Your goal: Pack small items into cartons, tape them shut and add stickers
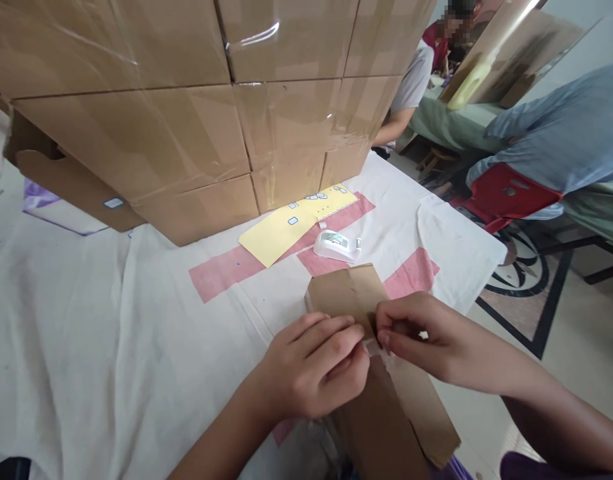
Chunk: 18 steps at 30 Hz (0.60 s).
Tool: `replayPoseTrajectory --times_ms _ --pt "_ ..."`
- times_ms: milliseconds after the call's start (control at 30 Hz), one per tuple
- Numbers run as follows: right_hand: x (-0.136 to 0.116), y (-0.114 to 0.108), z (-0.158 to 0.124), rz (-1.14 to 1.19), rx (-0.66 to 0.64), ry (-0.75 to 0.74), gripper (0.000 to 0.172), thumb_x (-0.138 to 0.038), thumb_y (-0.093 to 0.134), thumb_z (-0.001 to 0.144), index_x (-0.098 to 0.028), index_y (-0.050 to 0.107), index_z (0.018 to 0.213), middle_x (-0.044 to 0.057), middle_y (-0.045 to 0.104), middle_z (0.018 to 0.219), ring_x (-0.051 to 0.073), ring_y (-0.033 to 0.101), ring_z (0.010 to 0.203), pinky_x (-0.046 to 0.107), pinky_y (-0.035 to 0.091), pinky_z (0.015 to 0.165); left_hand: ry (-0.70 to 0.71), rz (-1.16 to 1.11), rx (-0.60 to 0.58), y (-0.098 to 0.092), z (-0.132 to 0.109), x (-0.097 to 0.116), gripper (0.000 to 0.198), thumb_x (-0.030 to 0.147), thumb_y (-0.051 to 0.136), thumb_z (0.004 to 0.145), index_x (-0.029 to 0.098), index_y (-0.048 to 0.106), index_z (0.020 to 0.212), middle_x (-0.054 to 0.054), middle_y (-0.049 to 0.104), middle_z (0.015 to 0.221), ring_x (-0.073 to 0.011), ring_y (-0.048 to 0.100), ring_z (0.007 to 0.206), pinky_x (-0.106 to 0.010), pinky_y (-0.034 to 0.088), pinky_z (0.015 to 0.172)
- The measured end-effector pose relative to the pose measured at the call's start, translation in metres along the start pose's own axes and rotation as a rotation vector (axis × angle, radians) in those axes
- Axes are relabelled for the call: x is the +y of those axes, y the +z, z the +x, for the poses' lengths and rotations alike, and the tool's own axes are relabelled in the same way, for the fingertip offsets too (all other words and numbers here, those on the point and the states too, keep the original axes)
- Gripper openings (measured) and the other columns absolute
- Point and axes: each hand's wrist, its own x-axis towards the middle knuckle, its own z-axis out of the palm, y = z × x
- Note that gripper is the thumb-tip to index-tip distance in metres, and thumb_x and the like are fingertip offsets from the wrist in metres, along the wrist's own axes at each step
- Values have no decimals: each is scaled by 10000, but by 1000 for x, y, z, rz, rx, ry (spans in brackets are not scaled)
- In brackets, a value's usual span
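A white cloth (76, 320) marked with pink patches (226, 270) covers a worktable, where a wall of brown cardboard boxes (176, 133) rises at the far side, its faces glossy under clear wrapping. Behind it, to the right, a person in a light blue shirt (576, 133) sits with a red chair (516, 190) at the back, while a second person in a gray shirt (414, 77) is partly hidden by the boxes. A long brown carton (381, 407) lies at the table's near side, directly under the worker's two bare hands. Beyond it, a yellow sheet (274, 240) dotted with blue-edged stickers rests against the foot of the boxes. The left hand (319, 367) bends over the carton's top, fingers curled together; whether they hold anything cannot be told. The right hand (431, 337) meets the carton at its seam, thumb and forefinger nearly closed; what, if anything, they pinch is unclear. A small white tape dispenser (334, 247) sits just past the carton, and a whitish strip of tape (374, 347) shows between the hands.
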Motion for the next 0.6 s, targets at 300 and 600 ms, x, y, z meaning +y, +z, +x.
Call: replayPoseTrajectory --times_ms 300,600 --pt "-3 -8 -5 -370 -4 98 294 -324 477 979 -194 493 716 -33 503 608 102 394 541 251 250 494 36 9 -112 0 3 3 79 75 690 837 146 693 871 -60 775 1083 -204 729 968 -337 584 743" --pt "-16 -18 1 -571 -99 134 297 -295 448 981 -189 595 746 2 616 623 112 480 517 257 265 504 56 23 -124 -1 0 4 82 75 700 831 137 701 884 -59 775 1079 -215 727 980 -347 569 726"
